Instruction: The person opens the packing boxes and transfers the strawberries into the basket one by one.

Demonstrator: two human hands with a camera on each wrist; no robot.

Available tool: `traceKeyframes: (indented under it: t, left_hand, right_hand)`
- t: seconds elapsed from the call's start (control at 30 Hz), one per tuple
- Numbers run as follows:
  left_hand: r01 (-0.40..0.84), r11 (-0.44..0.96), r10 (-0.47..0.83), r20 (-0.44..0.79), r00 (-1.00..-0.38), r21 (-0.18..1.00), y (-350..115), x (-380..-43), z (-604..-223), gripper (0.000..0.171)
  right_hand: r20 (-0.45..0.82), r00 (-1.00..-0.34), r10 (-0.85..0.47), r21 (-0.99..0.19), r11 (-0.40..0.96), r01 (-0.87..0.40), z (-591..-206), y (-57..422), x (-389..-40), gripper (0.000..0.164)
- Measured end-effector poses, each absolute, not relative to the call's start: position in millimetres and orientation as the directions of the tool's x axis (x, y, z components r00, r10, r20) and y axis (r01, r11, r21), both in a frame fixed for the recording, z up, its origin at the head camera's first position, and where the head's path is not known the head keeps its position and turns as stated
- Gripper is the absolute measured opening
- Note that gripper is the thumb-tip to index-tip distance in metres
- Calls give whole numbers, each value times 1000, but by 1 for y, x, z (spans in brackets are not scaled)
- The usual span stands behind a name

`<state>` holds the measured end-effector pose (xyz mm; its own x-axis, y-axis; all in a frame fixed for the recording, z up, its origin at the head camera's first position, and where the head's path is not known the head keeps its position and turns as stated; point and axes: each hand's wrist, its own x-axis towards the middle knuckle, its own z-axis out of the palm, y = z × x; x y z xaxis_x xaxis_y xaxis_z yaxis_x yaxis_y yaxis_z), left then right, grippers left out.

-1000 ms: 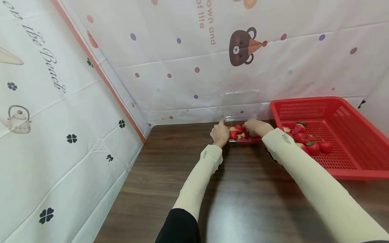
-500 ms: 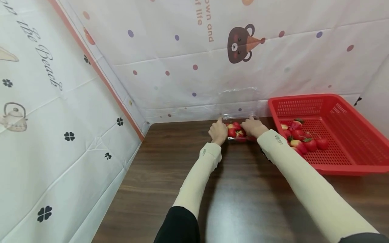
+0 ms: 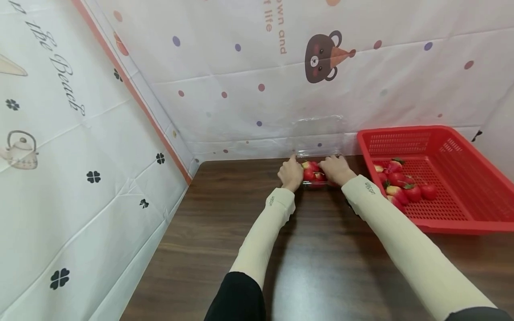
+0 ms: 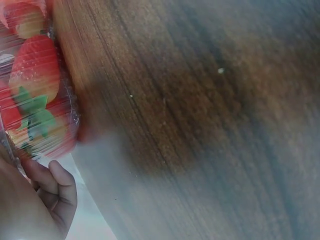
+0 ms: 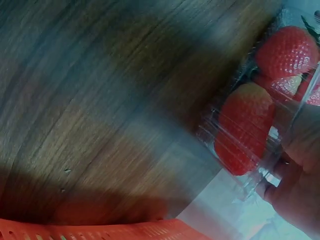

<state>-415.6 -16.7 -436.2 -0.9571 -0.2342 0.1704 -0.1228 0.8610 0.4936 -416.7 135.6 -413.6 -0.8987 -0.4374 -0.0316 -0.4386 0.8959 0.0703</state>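
At the back of the table stands a clear plastic clamshell box (image 3: 315, 183) of red strawberries (image 3: 308, 175), its see-through lid (image 3: 317, 131) raised against the wall sheet. My left hand (image 3: 291, 174) grips the box's left side, the index finger stretched toward the hinge; its other fingers curl at the corner in the left wrist view. On the opposite side, my right hand (image 3: 336, 170) holds the right rear corner, hiding part of the fruit. The right wrist view has the thumb and fingers of the right hand (image 5: 300, 180) bent around the box corner (image 5: 250, 187).
To the right stands a red perforated basket (image 3: 474, 178) with several strawberries (image 3: 411, 192) grouped on its left side. A printed white sheet (image 3: 225, 120) hangs behind the wooden table (image 3: 217, 223), and another sheet (image 3: 112, 214) runs along its left edge.
My right hand has shifted slightly left and back along the box toward its rear corner. The left hand stays at the left side. The head view has tilted a little.
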Motion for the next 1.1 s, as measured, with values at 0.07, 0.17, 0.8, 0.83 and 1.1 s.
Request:
traceKeyframes:
  t: [0.07,0.17,0.8,0.83,1.1]
  left_hand:
    - [-120,859,-233,171,-957,498,-16,-416,-435,39]
    - [-119,860,-232,172,-957,497,-15,-417,-434,40]
    - [-140,865,-240,152,-959,481,-16,-416,-437,39]
    - [-141,867,-240,152,-959,478,-16,-416,-437,39]
    - [-146,864,-249,158,-955,482,-20,-418,-440,39]
  right_hand:
    - [-15,-903,-430,60,901,-430,-414,137,-419,34]
    - [2,-908,-419,32,908,-418,-415,137,-423,34]
    - [234,-924,-301,-389,842,-373,-352,139,-425,22]
    - [233,-925,-301,-397,839,-373,-344,140,-424,23]
    - [234,-918,-320,-393,832,-391,-284,180,-421,22]
